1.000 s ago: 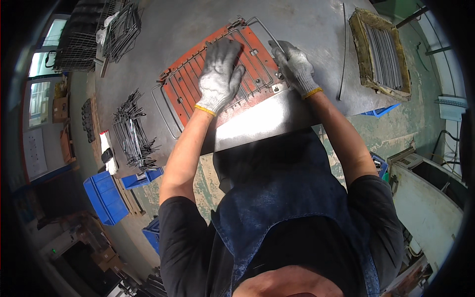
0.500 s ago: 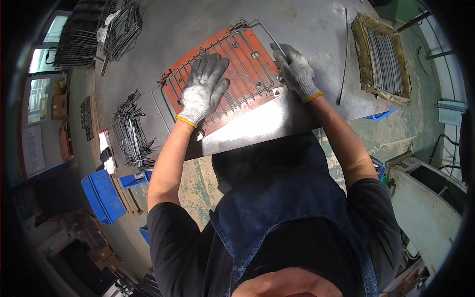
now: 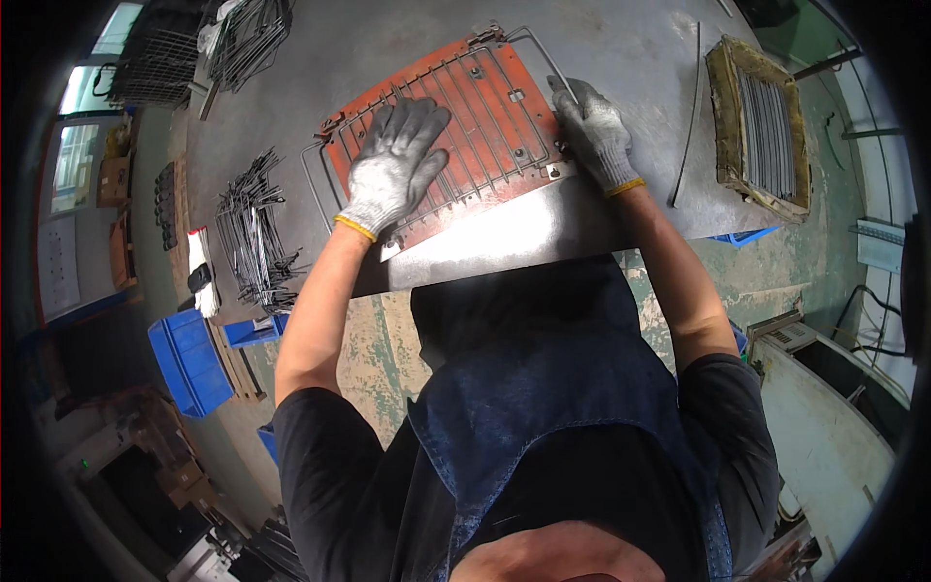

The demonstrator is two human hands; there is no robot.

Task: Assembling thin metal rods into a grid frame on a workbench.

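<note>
Left hand [image 3: 396, 167] was gloved and spread flat, pressing on the wire rack [image 3: 456, 97], which lay on an orange jig [image 3: 504, 131] at the near edge of the table [image 3: 621, 44]. Right hand [image 3: 596, 131] gripped the rack's right side, fingers curled. Loose wire pile [image 3: 250, 228] sat left, wooden tray [image 3: 761, 126] far right.

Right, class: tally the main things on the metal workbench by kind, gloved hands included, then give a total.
Gloved hands: 2, left hand and right hand
Orange jig plate: 1
Wire rack: 1
Wooden tray of rods: 1
Loose rod: 1
Pile of bent wire pieces: 1
Total: 7
</note>
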